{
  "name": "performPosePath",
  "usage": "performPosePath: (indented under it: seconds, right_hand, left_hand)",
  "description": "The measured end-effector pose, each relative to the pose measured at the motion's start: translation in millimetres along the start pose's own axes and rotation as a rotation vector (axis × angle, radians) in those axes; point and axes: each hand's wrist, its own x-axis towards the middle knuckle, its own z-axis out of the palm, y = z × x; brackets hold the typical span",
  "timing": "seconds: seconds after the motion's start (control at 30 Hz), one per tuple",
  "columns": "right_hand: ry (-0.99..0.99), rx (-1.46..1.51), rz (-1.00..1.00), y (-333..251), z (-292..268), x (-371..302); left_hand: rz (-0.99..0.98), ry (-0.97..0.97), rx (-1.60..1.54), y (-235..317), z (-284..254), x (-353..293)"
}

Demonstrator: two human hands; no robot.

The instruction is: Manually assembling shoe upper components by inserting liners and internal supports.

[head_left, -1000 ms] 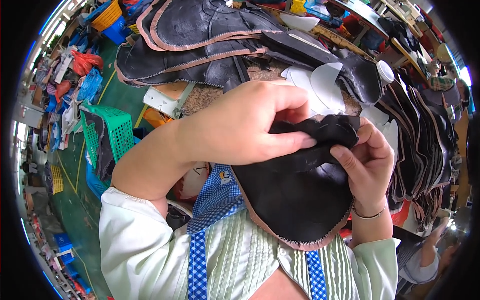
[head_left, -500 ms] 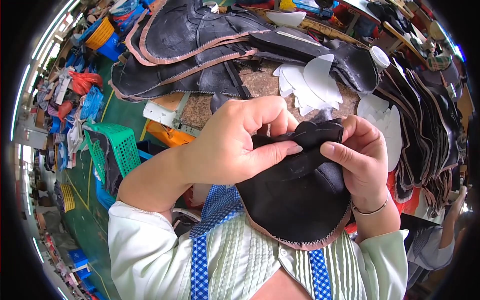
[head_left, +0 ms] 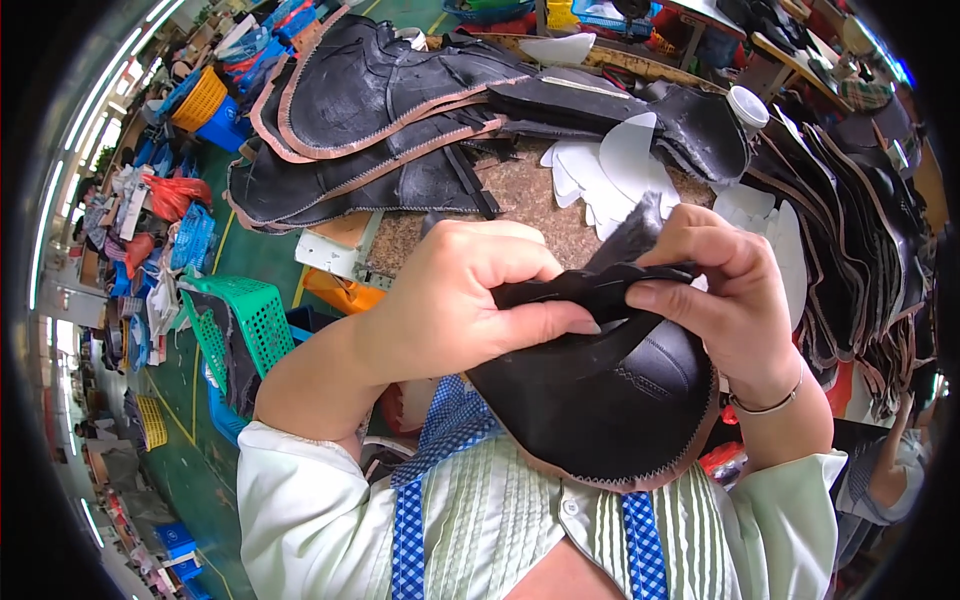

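My left grip [head_left: 455,290] is closed in a pinch, thumb in front and fingers curled behind, on the gathered upper edge of a rounded black leather-like piece with a pinkish-brown, zigzag-stitched border [head_left: 610,420]. My right grip [head_left: 745,310] pinches the same edge a little to the right, its thumb laid along the front; the two thumbs are near each other but apart. The piece hangs below both grips, its curved bottom in front of a pale green pleated shirt [head_left: 470,520], with a short line of stitching visible just under the right thumb.

Between the grips and just beyond them, a grey, fuzzy strip of material [head_left: 640,230] sticks up; I can't tell whether it is joined to the piece. Past that, thin white curved sheets [head_left: 590,185] overlap on a brown speckled surface [head_left: 520,190]. Beyond the left grip lie larger black pieces with pinkish stitched borders [head_left: 390,90]. To the right of the right grip, many similar black pieces stand in a layered row [head_left: 815,235], with a round white tub [head_left: 748,105] farther off. Well left of the left grip is a green perforated plastic basket [head_left: 262,320].
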Motion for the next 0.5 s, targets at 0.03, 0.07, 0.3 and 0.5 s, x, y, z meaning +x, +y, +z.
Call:
performPosePath:
  seconds: [0.03,0.07,0.3,0.5]
  right_hand:
    - [0.016,0.016,-0.068,4.6,-3.5,-1.2]
    - [0.031,0.029,-0.138,7.6,-8.0,-0.7]
    - [-0.013,-0.415,-0.508,-1.2,-15.0,-0.5]
    - [-0.019,-0.243,-0.431,-6.5,-5.2,1.4]
  left_hand:
    - [0.037,-0.021,-0.050,-1.0,-5.2,-1.3]
    - [0.077,-0.040,-0.100,-2.4,-8.5,-1.5]
    - [0.377,0.101,0.249,-0.4,-8.8,-10.0]
    - [0.205,0.047,0.022,5.0,-1.4,-8.5]
